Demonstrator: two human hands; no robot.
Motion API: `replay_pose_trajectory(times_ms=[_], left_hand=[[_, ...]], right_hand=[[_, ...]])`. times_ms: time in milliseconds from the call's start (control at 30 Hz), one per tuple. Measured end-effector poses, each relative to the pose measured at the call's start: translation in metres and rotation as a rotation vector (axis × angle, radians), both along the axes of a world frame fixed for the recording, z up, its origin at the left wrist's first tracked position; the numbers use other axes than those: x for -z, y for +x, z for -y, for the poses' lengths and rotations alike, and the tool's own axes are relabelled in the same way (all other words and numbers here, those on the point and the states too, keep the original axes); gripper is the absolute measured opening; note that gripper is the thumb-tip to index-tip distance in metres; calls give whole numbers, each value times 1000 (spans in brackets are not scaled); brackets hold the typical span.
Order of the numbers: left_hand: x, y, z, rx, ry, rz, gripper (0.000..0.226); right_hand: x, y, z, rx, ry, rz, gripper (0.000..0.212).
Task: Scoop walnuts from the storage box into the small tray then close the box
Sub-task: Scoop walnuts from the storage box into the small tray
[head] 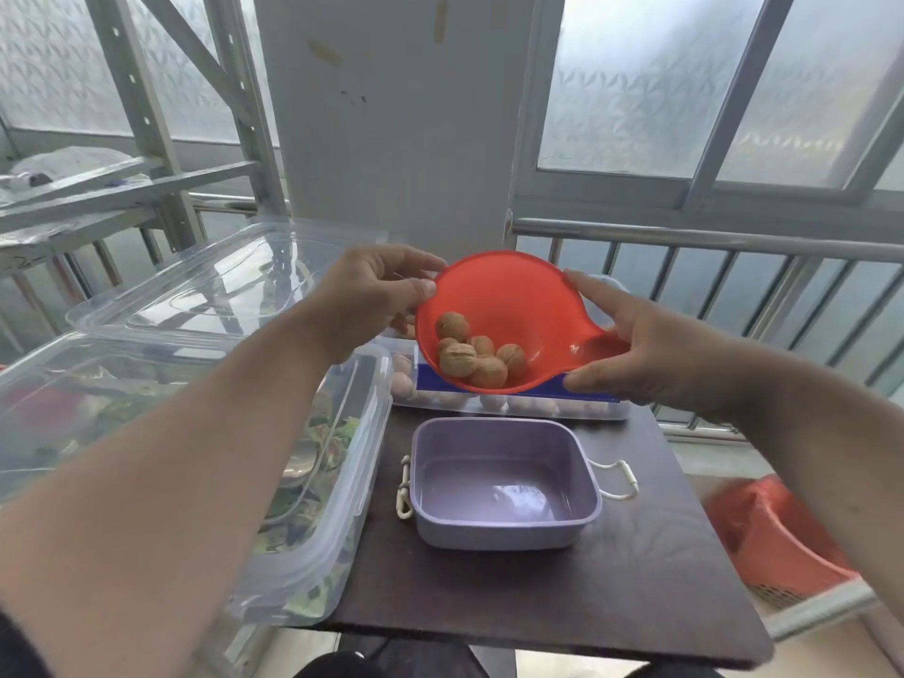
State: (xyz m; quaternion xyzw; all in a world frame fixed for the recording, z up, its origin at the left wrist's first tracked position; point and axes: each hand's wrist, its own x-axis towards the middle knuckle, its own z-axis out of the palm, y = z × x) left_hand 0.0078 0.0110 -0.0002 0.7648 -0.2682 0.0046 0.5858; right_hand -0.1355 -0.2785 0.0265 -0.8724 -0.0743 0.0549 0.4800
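A red scoop (508, 300) with several walnuts (477, 357) in it hangs tilted above the far part of the table. My left hand (372, 296) pinches its left rim. My right hand (650, 349) grips its short handle on the right. Behind and below the scoop stands the clear storage box (513, 406) with a blue clip, more walnuts showing through its wall. The small purple tray (504, 482) sits on the dark table (611, 579) just in front of the box, holding nothing.
A large clear lidded box (313, 482) with leafy contents fills the table's left side, and a clear lid (220, 286) lies on top behind it. An orange basket (778, 535) sits off the right edge. A metal railing (734, 266) runs behind.
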Motion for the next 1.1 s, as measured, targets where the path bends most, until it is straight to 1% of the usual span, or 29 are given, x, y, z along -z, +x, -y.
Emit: replay_pose_trajectory(times_ms=[67, 233, 333, 433, 533, 733, 800, 900, 1000, 1100], left_hand=[[1, -1, 1, 26, 34, -5, 24], [4, 2, 0, 109, 104, -7, 22], [5, 2, -1, 165, 149, -36, 23], [6, 2, 0, 187, 173, -54, 34], [7, 3, -1, 206, 201, -65, 34], [7, 3, -1, 291, 262, -80, 35], [7, 2, -1, 308, 274, -83, 35], [7, 2, -1, 297, 273, -86, 32], [6, 1, -1, 272, 282, -69, 28], [5, 1, -1, 248, 305, -59, 27]], right_hand=[[7, -5, 3, 3, -8, -11, 105], [19, -14, 9, 22, -70, 0, 115], [22, -19, 8, -28, -88, 23, 113], [26, -23, 5, -51, -98, 34, 112], [33, -27, 2, -75, -116, 61, 114], [48, -50, -8, -41, -291, 124, 118], [52, -54, -10, -31, -314, 153, 117], [57, -59, -12, -3, -378, 175, 117], [61, -65, -14, -33, -444, 182, 117], [62, -70, -17, -47, -533, 228, 115]])
